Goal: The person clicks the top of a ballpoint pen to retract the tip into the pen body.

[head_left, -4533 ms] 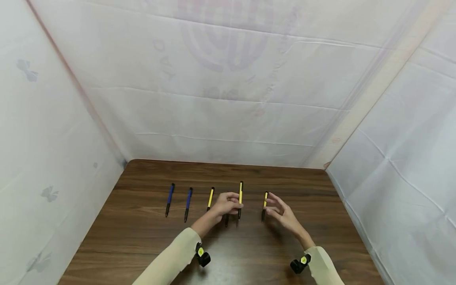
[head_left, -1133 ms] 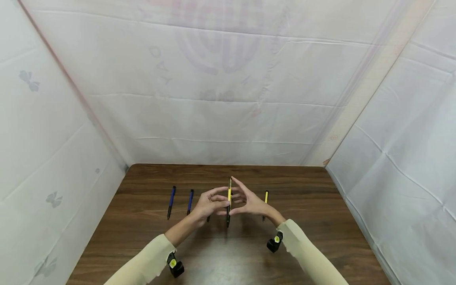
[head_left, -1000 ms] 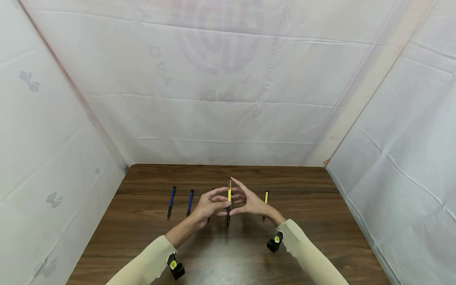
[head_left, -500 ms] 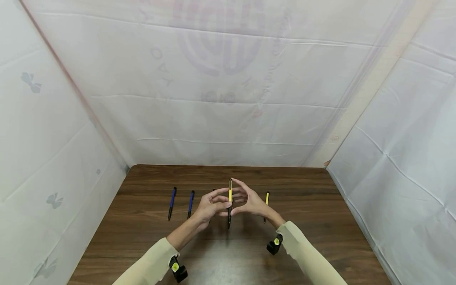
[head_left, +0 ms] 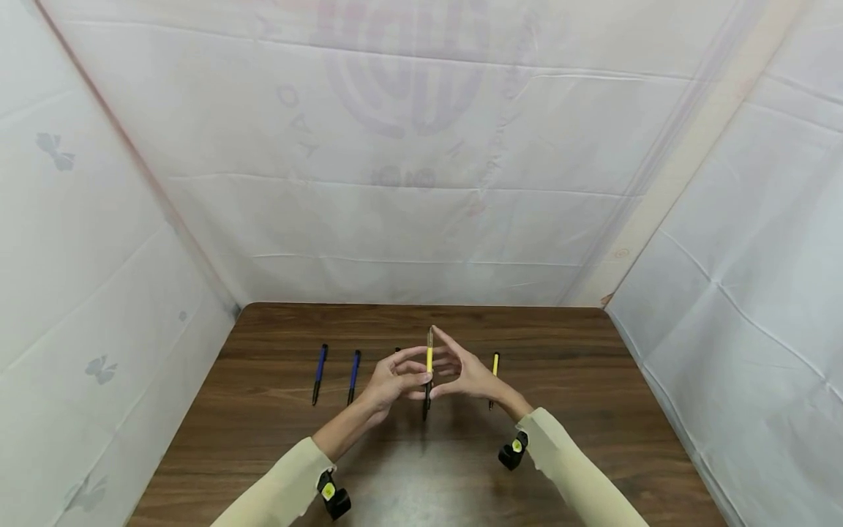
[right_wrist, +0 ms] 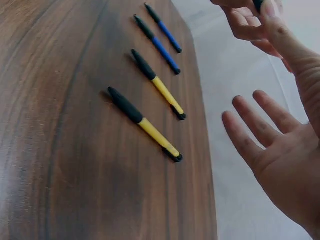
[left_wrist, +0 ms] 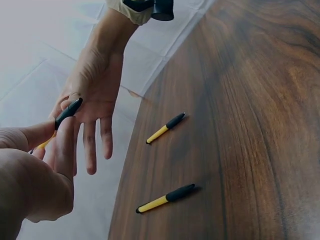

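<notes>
Held pen (head_left: 429, 364): 1 yellow-and-black pen, upright, raised above table centre, between both hands. Left hand (head_left: 393, 380) pinches its middle w/ thumb and curled fingers; in left wrist view the black end shows above the fingertips. Right hand (head_left: 465, 372) spread wide, fingers straight, palm side against the pen from the right, thumb tip near the left thumb; whether it bears on the barrel, cannot tell.

Count on table (head_left: 263, 439): 2 blue pens, far-left blue pen (head_left: 319, 364) and second blue pen (head_left: 353, 367), side by side, apart. 2 yellow pens lying: one behind the left hand (right_wrist: 157, 84), mostly hidden in head view; one right of the right hand (head_left: 493, 368). Total 5 pens, 3 yellow, 2 blue. All lie roughly parallel, near-to-far.

Surroundings: white sheeting (head_left: 421, 183) on 3 sides.
</notes>
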